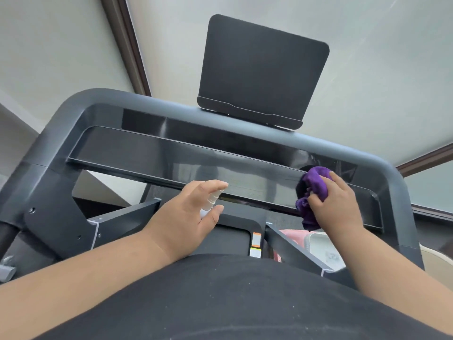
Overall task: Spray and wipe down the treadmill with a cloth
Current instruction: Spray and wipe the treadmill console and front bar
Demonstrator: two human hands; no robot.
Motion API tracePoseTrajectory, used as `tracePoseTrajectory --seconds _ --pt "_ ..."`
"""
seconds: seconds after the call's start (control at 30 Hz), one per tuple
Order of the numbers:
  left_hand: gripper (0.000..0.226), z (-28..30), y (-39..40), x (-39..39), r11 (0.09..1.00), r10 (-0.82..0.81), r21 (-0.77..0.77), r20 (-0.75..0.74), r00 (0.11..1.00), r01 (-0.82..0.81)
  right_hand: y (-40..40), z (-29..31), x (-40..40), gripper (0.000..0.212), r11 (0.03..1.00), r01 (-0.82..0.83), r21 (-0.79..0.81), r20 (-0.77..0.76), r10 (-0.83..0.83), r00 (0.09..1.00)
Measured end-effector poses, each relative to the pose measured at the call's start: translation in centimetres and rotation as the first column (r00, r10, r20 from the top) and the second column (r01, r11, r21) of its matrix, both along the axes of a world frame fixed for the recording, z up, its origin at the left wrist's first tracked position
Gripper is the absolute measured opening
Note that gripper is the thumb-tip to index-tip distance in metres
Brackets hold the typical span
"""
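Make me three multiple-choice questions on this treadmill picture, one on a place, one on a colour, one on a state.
1. Where is the cloth?
A. right end of the console
B. on the belt
C. on the tablet stand

2. What colour is the cloth?
A. white
B. purple
C. green

3. What is the left hand doing?
A. hanging empty
C. gripping the rail
B. holding a spray bottle

Answers:
1 A, the right hand presses it there.
2 B, it is plainly purple.
3 B, the white nozzle shows between the fingers.

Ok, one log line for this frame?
left hand: holds spray bottle | right hand: cloth on treadmill console
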State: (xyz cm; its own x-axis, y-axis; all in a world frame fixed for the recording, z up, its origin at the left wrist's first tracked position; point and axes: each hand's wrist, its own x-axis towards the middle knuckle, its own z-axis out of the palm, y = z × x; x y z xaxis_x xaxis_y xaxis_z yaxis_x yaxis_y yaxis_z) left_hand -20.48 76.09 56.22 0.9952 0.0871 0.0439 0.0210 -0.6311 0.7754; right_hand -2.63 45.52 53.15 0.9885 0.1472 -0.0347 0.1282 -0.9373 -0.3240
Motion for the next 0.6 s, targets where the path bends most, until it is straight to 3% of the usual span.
tracePoseTrajectory --seconds 0.13,0.27,0.33,0.6 --pt "0.044 1.0 -1.0 1.6 0.996 -0.081 0.048 0.035 0.996 0.079 2.2 0.1 -0.7 0.043 0.998 0.041 -0.046 -0.056 -0.044 0.997" --pt "0.044 0.7 -3.7 3.0 0.991 -0.134 0.036 0.048 0.99 0.132 3.4 0.2 -2.0 0.056 0.969 -0.224 -0.101 -0.101 0.214 0.972" --pt "0.043 0.3 -5.2 3.0 0.985 -0.173 0.03 0.04 0.984 0.172 2.5 0.2 -2.0 0.058 0.963 -0.259 -0.08 -0.121 0.248 0.961" --pt "0.045 -1.0 -9.9 3.1 0.974 -0.224 0.03 0.043 0.974 0.223 -9.1 0.7 1.5 0.06 0.993 0.019 -0.118 -0.183 -0.041 0.982"
